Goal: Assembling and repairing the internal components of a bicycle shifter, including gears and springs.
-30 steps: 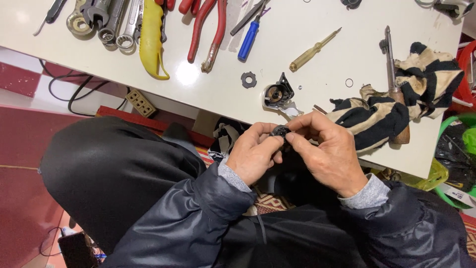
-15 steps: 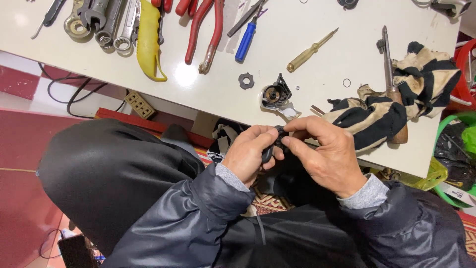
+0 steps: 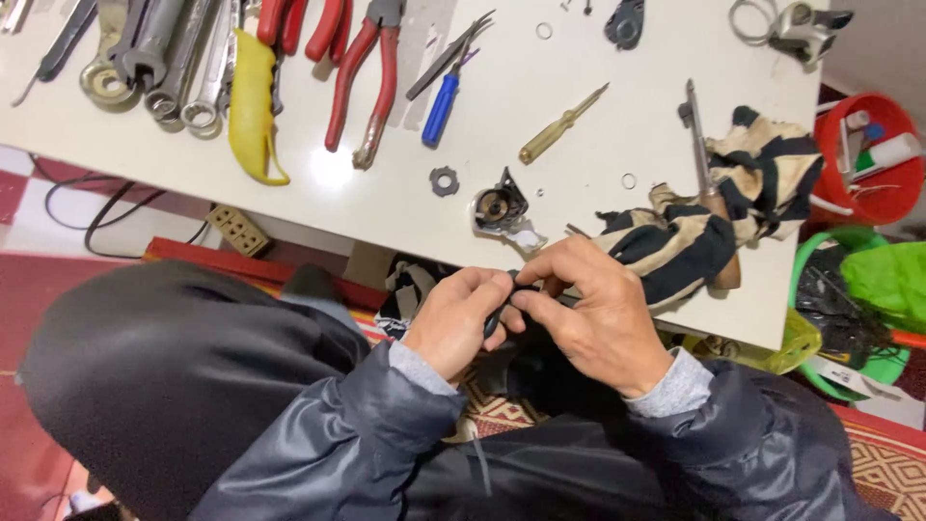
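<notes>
We hold a small black part point(image 3: 503, 301) between both hands, just below the near edge of the desk point(image 3: 579, 183) and above our lap; the left hand point(image 3: 455, 318) is curled nearly closed, thumb and forefinger pinching the part from one side; the right hand point(image 3: 596, 314) is closed over it from the other, fingertips meeting those of the left; most of the part is hidden by our fingers, so we cannot tell its exact shape.

To do this fiddly work well, we judge that we should keep both wrists steady, grip with the fingertips rather than the palm, and keep the piece over our lap, since a small loose part could drop onto the patterned rug point(image 3: 887, 473).

The part looks matt and dark, likely plastic or rubber; the desk is smooth, pale and glossy. Near our hands lie a small round metal mechanism point(image 3: 500, 207) with a brassy centre, a dark toothed ring point(image 3: 444, 180), and a soft, crumpled striped cloth point(image 3: 709, 227) in black and cream; further off are a translucent yellow-handled screwdriver point(image 3: 562, 123), a blue-handled tool point(image 3: 441, 106), red-handled pliers point(image 3: 365, 82), a curved yellow grip point(image 3: 253, 106), and dull steel spanners point(image 3: 164, 58); our jacket sleeves are slick and dark.
</notes>
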